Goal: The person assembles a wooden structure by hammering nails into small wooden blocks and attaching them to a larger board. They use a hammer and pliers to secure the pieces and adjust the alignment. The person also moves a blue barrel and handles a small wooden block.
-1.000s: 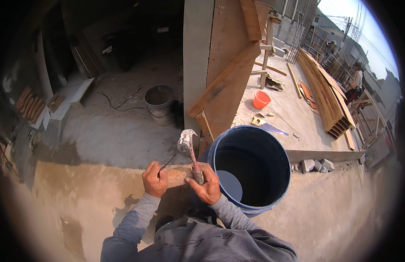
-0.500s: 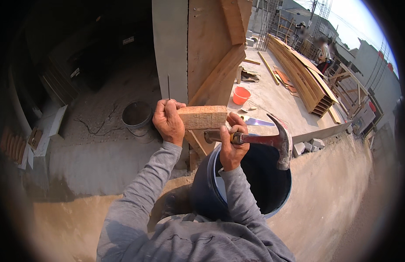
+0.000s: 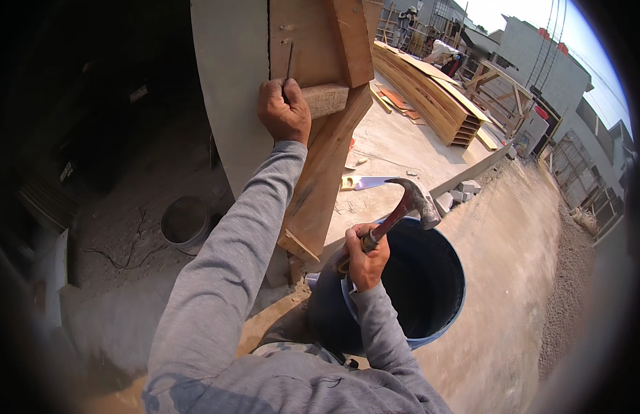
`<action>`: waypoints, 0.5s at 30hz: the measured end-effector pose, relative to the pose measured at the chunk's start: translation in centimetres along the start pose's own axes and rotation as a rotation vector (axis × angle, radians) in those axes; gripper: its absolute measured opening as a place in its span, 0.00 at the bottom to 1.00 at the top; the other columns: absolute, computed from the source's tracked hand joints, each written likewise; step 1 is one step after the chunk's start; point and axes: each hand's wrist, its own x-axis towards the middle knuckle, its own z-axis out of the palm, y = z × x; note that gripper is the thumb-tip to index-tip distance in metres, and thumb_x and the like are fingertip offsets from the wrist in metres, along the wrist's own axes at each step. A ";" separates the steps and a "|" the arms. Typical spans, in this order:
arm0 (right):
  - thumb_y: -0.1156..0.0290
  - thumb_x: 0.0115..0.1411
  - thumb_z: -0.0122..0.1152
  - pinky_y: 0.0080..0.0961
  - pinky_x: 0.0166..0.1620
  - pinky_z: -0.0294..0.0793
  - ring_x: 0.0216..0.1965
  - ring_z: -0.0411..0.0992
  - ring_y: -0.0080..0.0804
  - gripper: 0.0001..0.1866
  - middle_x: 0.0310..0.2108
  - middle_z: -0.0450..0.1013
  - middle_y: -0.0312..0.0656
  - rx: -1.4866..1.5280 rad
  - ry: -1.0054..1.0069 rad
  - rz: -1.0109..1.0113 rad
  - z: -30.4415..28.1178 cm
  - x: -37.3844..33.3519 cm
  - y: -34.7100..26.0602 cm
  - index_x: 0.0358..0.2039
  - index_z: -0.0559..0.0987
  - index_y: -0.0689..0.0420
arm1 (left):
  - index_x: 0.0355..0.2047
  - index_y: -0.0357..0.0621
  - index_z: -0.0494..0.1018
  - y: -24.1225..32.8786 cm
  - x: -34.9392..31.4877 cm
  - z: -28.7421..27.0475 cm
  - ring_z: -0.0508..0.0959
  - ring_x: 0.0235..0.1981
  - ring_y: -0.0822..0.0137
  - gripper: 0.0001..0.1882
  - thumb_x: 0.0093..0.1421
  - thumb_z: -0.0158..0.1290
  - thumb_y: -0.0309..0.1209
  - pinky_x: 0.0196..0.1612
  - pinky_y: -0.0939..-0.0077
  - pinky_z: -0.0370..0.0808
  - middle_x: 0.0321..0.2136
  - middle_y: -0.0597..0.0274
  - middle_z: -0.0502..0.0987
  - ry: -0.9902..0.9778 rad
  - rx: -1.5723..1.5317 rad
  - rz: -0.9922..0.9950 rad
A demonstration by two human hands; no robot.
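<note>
My left hand (image 3: 284, 112), arm stretched forward, is closed on a short wooden block (image 3: 325, 101). From between its thumb and fingers a thin nail (image 3: 289, 61) sticks up. The block lies against the brown wooden formwork panel (image 3: 303, 27), beside a slanting brace (image 3: 327, 159); whether it touches the brace I cannot tell. Lower down, my right hand (image 3: 366, 257) is wrapped round the handle of a claw hammer (image 3: 418, 201). The hammer's head points up and to the right, above the rim of a blue barrel (image 3: 460, 303).
A handsaw (image 3: 367, 182) lies on the concrete slab behind the barrel. Stacked long boards (image 3: 430, 93) and a wooden trestle (image 3: 499, 86) are farther right, near two people. Broken blocks (image 3: 459, 194) rest by the slab edge; a bucket (image 3: 185, 221) stands in shade at left.
My left hand has carried the block and nail up and forward to the panel. My right hand has left the block and dropped lower, its grip now round the hammer handle. The view has turned right.
</note>
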 end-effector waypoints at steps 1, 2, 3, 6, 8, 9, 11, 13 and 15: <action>0.81 0.60 0.59 0.16 0.25 0.69 0.21 0.69 0.18 0.09 0.28 0.71 0.38 0.005 -0.004 0.024 0.0 -0.1 -0.2 0.35 0.67 0.59 | 0.25 0.39 0.70 -0.3 -0.3 0.4 0.74 0.23 0.58 0.07 0.61 0.50 0.26 0.28 0.66 0.74 0.23 0.57 0.72 0.009 0.016 0.051; 0.80 0.61 0.59 0.16 0.25 0.69 0.20 0.68 0.18 0.08 0.27 0.71 0.38 0.011 -0.008 0.048 0.0 -0.3 -0.3 0.35 0.68 0.59 | 0.25 0.39 0.70 -0.6 -0.5 0.7 0.74 0.23 0.57 0.07 0.60 0.50 0.25 0.28 0.66 0.74 0.23 0.57 0.72 0.018 0.031 0.103; 0.80 0.61 0.59 0.16 0.25 0.68 0.20 0.68 0.18 0.08 0.27 0.71 0.37 0.027 -0.009 0.071 0.1 -0.4 -0.5 0.35 0.68 0.59 | 0.25 0.40 0.70 -0.8 -0.2 0.7 0.74 0.24 0.58 0.06 0.60 0.51 0.25 0.28 0.66 0.74 0.23 0.57 0.72 0.034 0.049 0.173; 0.79 0.61 0.60 0.16 0.23 0.67 0.18 0.67 0.18 0.07 0.25 0.70 0.37 -0.045 -0.013 0.122 -1.1 -1.7 -1.8 0.34 0.70 0.59 | 0.26 0.39 0.71 -0.6 0.1 0.4 0.74 0.24 0.59 0.06 0.61 0.51 0.25 0.28 0.67 0.74 0.23 0.58 0.72 0.004 0.001 0.268; 0.78 0.60 0.61 0.16 0.23 0.66 0.19 0.68 0.18 0.07 0.24 0.70 0.37 -0.046 0.018 0.172 -2.8 -3.5 -3.0 0.33 0.70 0.60 | 0.27 0.38 0.71 -0.8 -0.5 -1.0 0.75 0.23 0.63 0.06 0.62 0.50 0.25 0.28 0.69 0.75 0.23 0.60 0.73 -0.041 -0.039 0.137; 0.77 0.60 0.62 0.16 0.23 0.66 0.19 0.68 0.17 0.07 0.24 0.70 0.35 -0.019 0.032 0.202 -3.7 -4.7 -3.6 0.34 0.70 0.60 | 0.28 0.37 0.71 -0.9 -1.4 -2.2 0.76 0.23 0.66 0.07 0.63 0.49 0.25 0.28 0.70 0.76 0.24 0.60 0.74 -0.049 -0.032 0.026; 0.77 0.60 0.62 0.16 0.24 0.67 0.21 0.69 0.18 0.08 0.26 0.71 0.36 -0.005 0.087 0.258 -6.5 -7.8 -4.7 0.34 0.71 0.60 | 0.28 0.34 0.71 2.0 -5.3 -5.3 0.78 0.25 0.70 0.10 0.66 0.46 0.26 0.31 0.74 0.79 0.26 0.60 0.76 -0.113 -0.156 -0.232; 0.77 0.59 0.62 0.16 0.24 0.68 0.21 0.69 0.19 0.08 0.28 0.71 0.37 -0.007 0.173 0.313 -9.4 -10.5 -6.4 0.34 0.70 0.60 | 0.29 0.33 0.70 4.8 -9.6 -7.9 0.77 0.25 0.70 0.10 0.67 0.44 0.25 0.32 0.75 0.78 0.26 0.60 0.75 -0.159 -0.268 -0.282; 0.79 0.59 0.61 0.17 0.24 0.69 0.21 0.70 0.20 0.08 0.30 0.71 0.39 0.006 0.236 0.360 -12.8 -13.2 -7.6 0.35 0.70 0.60 | 0.30 0.33 0.70 7.4 -12.7 -8.9 0.77 0.26 0.70 0.08 0.66 0.44 0.24 0.33 0.75 0.76 0.26 0.60 0.74 -0.211 -0.273 -0.202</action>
